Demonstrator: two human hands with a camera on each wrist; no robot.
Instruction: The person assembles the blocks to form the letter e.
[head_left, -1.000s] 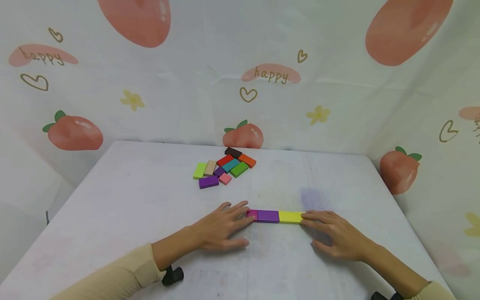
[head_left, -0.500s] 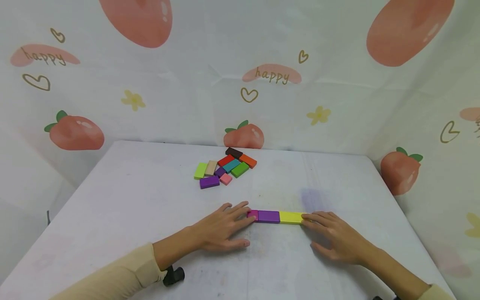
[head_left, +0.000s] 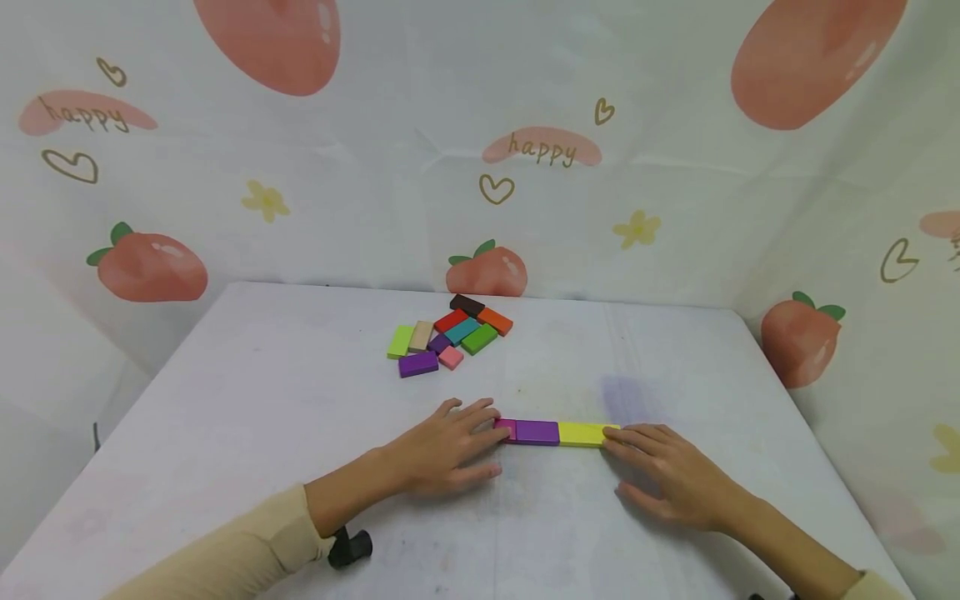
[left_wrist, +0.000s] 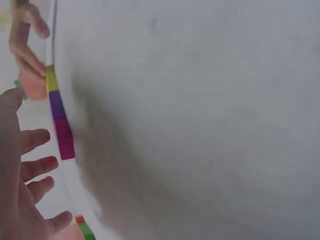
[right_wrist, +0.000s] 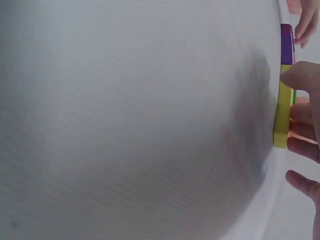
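A magenta block (head_left: 505,427), a purple block (head_left: 537,432) and a yellow block (head_left: 579,434) lie end to end in a straight row. My left hand (head_left: 446,450) is at the row's left end, fingers spread, with a fingertip over the magenta block. In the left wrist view, the left fingers (left_wrist: 40,169) extend loosely beside the row. My right hand (head_left: 675,477) is at the other end, its straight fingertips at the yellow block. The right thumb stands apart from the other fingers in the head view. Whether the fingertips press cannot be made out.
Behind the row, a loose cluster of flat blocks lies on the white table (head_left: 300,392), among them another purple block (head_left: 417,364), a pink block (head_left: 451,357), a green block (head_left: 478,338) and an orange block (head_left: 495,321). A printed curtain (head_left: 375,167) hangs behind the table.
My left hand has shifted slightly, its thumb moving up toward the fingers. The right hand and the row of blocks have barely moved.
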